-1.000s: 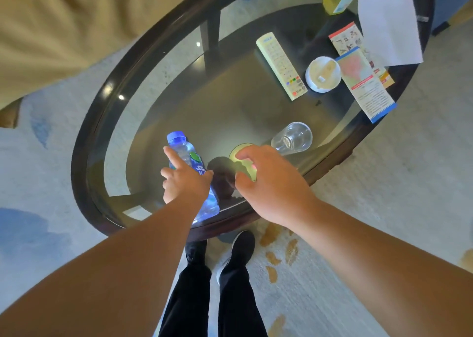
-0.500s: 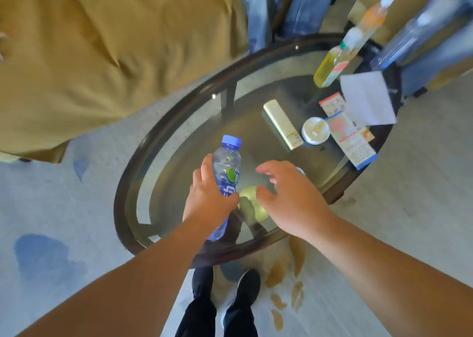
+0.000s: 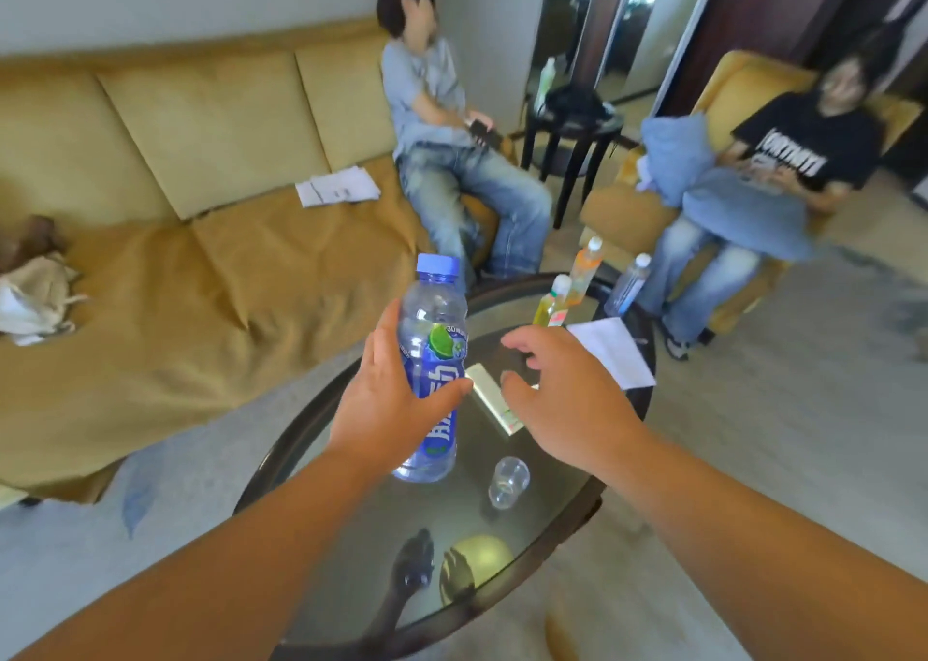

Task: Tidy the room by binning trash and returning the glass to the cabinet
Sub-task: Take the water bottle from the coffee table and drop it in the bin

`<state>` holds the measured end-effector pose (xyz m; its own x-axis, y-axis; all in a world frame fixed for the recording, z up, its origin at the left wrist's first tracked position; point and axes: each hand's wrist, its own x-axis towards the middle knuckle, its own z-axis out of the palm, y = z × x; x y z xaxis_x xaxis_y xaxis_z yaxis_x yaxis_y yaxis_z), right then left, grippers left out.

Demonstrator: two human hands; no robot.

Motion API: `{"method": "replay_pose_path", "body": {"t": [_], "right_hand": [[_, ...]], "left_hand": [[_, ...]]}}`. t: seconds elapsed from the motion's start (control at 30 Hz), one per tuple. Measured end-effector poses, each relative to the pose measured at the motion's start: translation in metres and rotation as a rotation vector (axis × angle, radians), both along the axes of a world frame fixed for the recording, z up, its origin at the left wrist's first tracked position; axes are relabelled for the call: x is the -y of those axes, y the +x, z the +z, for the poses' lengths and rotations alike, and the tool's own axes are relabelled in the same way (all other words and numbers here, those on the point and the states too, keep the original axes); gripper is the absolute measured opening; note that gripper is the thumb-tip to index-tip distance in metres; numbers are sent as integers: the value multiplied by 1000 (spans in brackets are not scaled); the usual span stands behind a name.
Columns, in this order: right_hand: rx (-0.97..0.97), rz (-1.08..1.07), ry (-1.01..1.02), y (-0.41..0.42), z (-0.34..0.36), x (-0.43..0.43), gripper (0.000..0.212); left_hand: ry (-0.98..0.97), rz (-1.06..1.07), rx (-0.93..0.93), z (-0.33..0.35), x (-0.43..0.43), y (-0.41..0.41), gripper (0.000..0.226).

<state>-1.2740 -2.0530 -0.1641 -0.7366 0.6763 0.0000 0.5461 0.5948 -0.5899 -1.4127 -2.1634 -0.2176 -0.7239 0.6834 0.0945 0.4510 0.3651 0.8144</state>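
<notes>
Bottle (image 3: 434,359): blue-capped and blue-labelled, held upright over the table; the clear upper part looks empty.
Left hand (image 3: 386,404): wrapped round the bottle's label.
Right hand (image 3: 562,399): held just beside the bottle, fingers loosely bent, nothing gripped.
Glass (image 3: 508,482): clear and empty, on the tabletop, apart from both hands.
Far bottles (image 3: 585,268): three are stood at the far rim, one yellow-filled, one orange-filled, one clear.
Table (image 3: 281,454): round, glass-topped, dark-rimmed; a remote (image 3: 489,399) and paper (image 3: 612,351) are laid on it.
Room: a tan sofa (image 3: 201,238) is seen at left.
</notes>
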Motion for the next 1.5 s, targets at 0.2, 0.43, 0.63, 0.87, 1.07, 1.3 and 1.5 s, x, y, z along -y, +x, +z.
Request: {"method": "replay_pose_path", "body": {"t": [0.2,0.43,0.63,0.87,1.07,1.3,1.5], "right_hand": [[-86,-99,112,16,58,23,36],[-145,-302,186,38,103,68,37],[-123,-515,238,81,115,111,36],[-44,-834,274,190,119,176,40],[-10,-1133,320,303,128,258,40],[36,-1437,336,451,132,407,37],[86,-1658,306,560,127,546,37]], "left_hand": [[154,-133,-80,63,6,3,101],[294,-379,-102,103,18,7,97],[325,-585,-108,115,19,38,102],[364,-892,-73,127,21,143,101],[388,-1221,41,136,54,280,99],[402,-1524,126,136,143,463,96],[447,-1744,130,128,260,612,95]]}}
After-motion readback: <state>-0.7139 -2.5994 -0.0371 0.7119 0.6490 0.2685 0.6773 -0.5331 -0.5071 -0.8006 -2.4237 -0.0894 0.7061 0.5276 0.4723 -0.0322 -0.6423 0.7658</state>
